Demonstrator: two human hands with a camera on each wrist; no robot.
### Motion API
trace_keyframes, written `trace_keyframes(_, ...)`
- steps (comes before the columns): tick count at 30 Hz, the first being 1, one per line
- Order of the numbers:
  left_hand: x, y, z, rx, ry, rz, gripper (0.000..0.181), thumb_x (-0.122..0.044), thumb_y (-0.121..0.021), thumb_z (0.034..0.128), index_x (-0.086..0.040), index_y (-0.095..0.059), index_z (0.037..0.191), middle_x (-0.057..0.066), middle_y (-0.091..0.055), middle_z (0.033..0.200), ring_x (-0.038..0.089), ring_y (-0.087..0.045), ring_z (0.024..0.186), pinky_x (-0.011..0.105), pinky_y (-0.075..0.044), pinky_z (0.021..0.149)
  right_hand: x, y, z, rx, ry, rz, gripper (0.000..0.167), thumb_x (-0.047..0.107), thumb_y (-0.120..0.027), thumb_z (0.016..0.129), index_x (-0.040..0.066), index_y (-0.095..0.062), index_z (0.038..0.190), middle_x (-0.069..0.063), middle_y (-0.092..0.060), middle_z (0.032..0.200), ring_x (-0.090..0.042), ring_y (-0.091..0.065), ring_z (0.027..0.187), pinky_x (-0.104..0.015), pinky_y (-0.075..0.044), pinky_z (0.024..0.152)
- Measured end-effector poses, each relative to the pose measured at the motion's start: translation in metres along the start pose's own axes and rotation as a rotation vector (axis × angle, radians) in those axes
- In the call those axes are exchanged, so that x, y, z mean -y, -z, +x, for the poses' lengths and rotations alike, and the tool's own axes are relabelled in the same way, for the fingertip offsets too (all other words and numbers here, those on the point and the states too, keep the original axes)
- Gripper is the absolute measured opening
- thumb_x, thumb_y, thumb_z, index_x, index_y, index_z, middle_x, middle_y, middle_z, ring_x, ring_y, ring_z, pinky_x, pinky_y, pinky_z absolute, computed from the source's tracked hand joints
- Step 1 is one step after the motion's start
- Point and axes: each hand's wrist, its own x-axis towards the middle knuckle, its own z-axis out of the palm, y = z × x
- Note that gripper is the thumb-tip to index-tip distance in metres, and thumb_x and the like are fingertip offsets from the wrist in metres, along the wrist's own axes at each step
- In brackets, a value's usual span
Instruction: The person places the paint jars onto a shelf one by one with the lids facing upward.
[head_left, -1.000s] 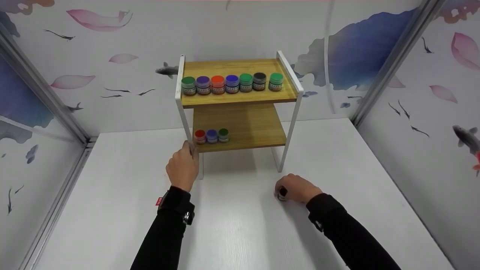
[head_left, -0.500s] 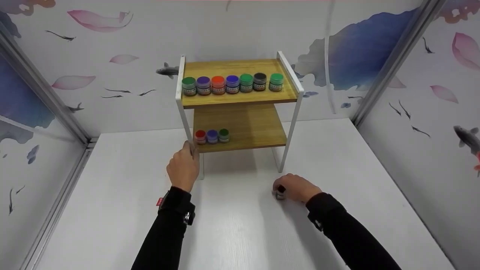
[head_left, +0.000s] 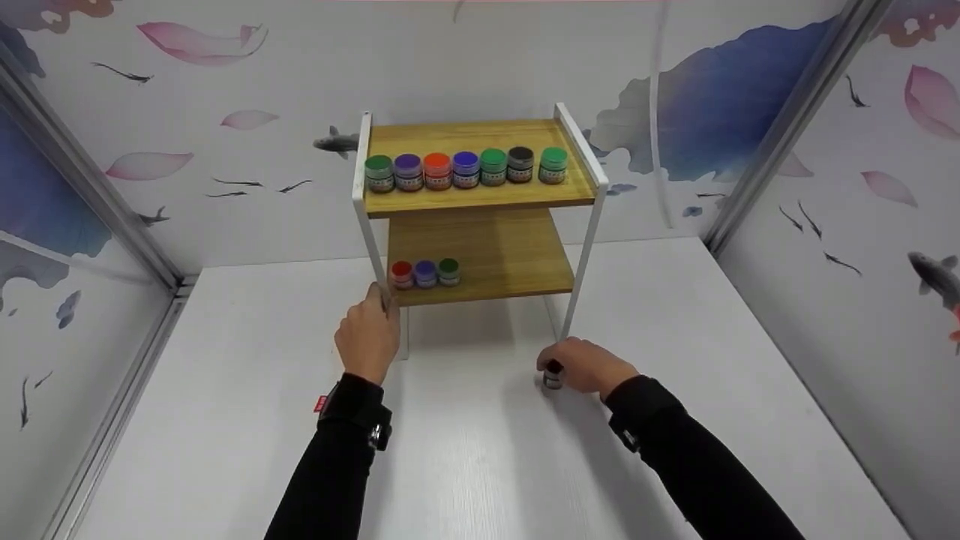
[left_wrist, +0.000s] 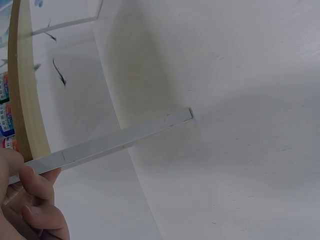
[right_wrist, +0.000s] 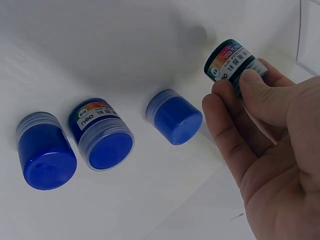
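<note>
My left hand (head_left: 367,337) grips the white left leg (left_wrist: 115,142) of a two-tier wooden shelf (head_left: 510,255) beside its lower board. In my right hand (head_left: 581,366), a small dark paint jar (right_wrist: 232,62) is pinched between thumb and fingers, just above the table near the shelf's right front leg. Three blue paint jars (right_wrist: 177,117) appear on the white surface near that hand in the right wrist view; the head view does not show them. Several paint jars (head_left: 466,169) line the upper board. On the lower board, a red-lidded jar (head_left: 402,274), a purple-lidded jar (head_left: 426,274) and a green-lidded jar (head_left: 449,272) stand at the left.
A white table (head_left: 465,450) spreads in front of the shelf. Painted wall panels stand behind it and on both sides, joined by metal corner rails (head_left: 795,124). Bare wood shows on the lower board right of its jars. A small red tag (head_left: 320,403) shows beside the left wrist.
My right hand has moved slightly left and toward the shelf, with the dark jar in its fingers. The left hand keeps its grip on the leg.
</note>
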Motion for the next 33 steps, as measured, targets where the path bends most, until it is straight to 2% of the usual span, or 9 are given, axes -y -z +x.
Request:
trace_keyframes(9, -0.003, 0.001, 0.0, -0.004, 0.007, -0.027, 0.019, -0.023, -0.055, 0.0986, -0.006, -0.061, 0.096, 0.009, -0.065, 0.073, 0.02, -0.051, 0.058, 0.031, -0.037, 0.048, 0.012, 0.014, 0.007, -0.008, 0.034, -0.027, 0.031, -0.004, -0.056, 0.092, 0.01, -0.07, 0.116, -0.008, -0.069, 0.116, -0.025, -0.062, 0.111, -0.044, -0.049, 0.097)
trace_keyframes(14, -0.003, 0.001, 0.001, -0.006, -0.001, -0.05, 0.018, -0.021, -0.054, 0.0987, -0.005, -0.06, 0.094, 0.01, -0.065, 0.072, 0.019, -0.051, 0.057, 0.03, -0.038, 0.047, 0.021, 0.02, 0.007, -0.015, 0.08, -0.034, 0.033, -0.008, -0.056, 0.089, 0.011, -0.07, 0.112, -0.007, -0.07, 0.112, -0.022, -0.062, 0.105, -0.042, -0.05, 0.093)
trace_keyframes(19, -0.003, 0.002, 0.001, -0.018, -0.008, -0.07, 0.017, -0.019, -0.054, 0.0984, -0.004, -0.061, 0.093, 0.01, -0.064, 0.069, 0.018, -0.05, 0.055, 0.029, -0.037, 0.045, 0.031, 0.027, 0.009, 0.0, 0.053, -0.007, 0.035, -0.005, -0.052, 0.093, 0.013, -0.065, 0.12, -0.006, -0.067, 0.115, -0.017, -0.058, 0.1, -0.039, -0.049, 0.092)
trace_keyframes(23, -0.004, 0.002, 0.001, -0.012, 0.01, -0.081, 0.018, -0.02, -0.054, 0.0987, -0.004, -0.06, 0.093, 0.01, -0.063, 0.071, 0.018, -0.05, 0.057, 0.03, -0.037, 0.047, 0.038, 0.034, 0.012, -0.005, 0.048, -0.02, 0.033, -0.002, -0.051, 0.095, 0.012, -0.063, 0.122, -0.005, -0.066, 0.115, -0.018, -0.057, 0.099, -0.04, -0.049, 0.093)
trace_keyframes(29, -0.006, 0.002, 0.002, -0.018, 0.031, -0.102, 0.019, -0.021, -0.056, 0.0984, -0.003, -0.063, 0.098, 0.013, -0.069, 0.082, 0.022, -0.059, 0.065, 0.036, -0.046, 0.055, 0.048, 0.044, 0.018, -0.041, 0.116, -0.054, 0.034, -0.006, -0.052, 0.092, 0.01, -0.066, 0.119, -0.005, -0.068, 0.114, -0.02, -0.061, 0.104, -0.041, -0.05, 0.097)
trace_keyframes(33, -0.006, 0.002, 0.001, -0.021, 0.029, -0.104, 0.018, -0.019, -0.057, 0.0978, -0.002, -0.064, 0.098, 0.014, -0.069, 0.085, 0.024, -0.062, 0.068, 0.039, -0.049, 0.057, 0.056, 0.05, 0.022, -0.037, 0.115, -0.062, 0.035, -0.006, -0.054, 0.092, 0.009, -0.066, 0.121, -0.006, -0.068, 0.114, -0.02, -0.061, 0.104, -0.041, -0.049, 0.098)
